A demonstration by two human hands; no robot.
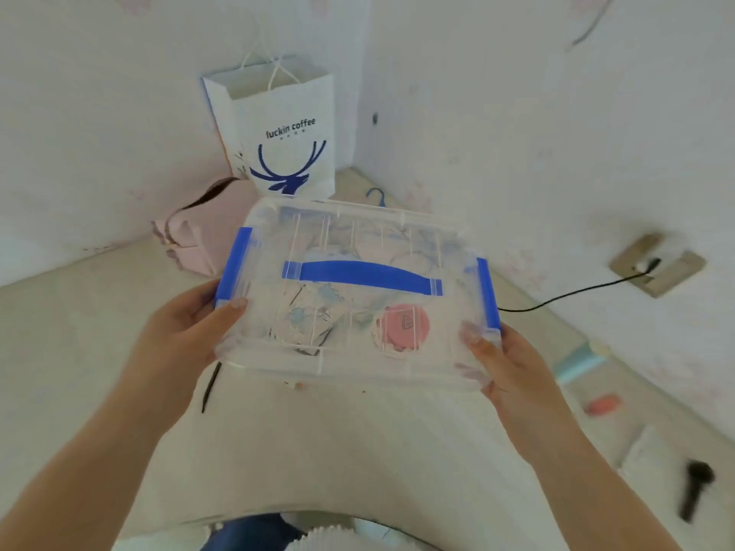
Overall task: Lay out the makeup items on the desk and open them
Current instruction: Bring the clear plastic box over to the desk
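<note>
Walls: pale, with faint pink floral marks; two meet in a corner behind the desk (358, 451).
Desk: cream top, running back into the corner, curved front edge at the bottom.
Paper bag (278, 129): white, blue deer logo, "luckin coffee", string handles; upright against the left wall near the corner.
Pink bag (199, 236): just left of and in front of the paper bag, dark strap on top.
Socket (656, 264): plate on the right wall, black cable (576, 292) plugged in and running left.
Light: bright, even, soft; the frame is blurred.
Right side of desk: blurred black brush (696, 495), small red item (602, 405), pale blue item (580, 361).
</note>
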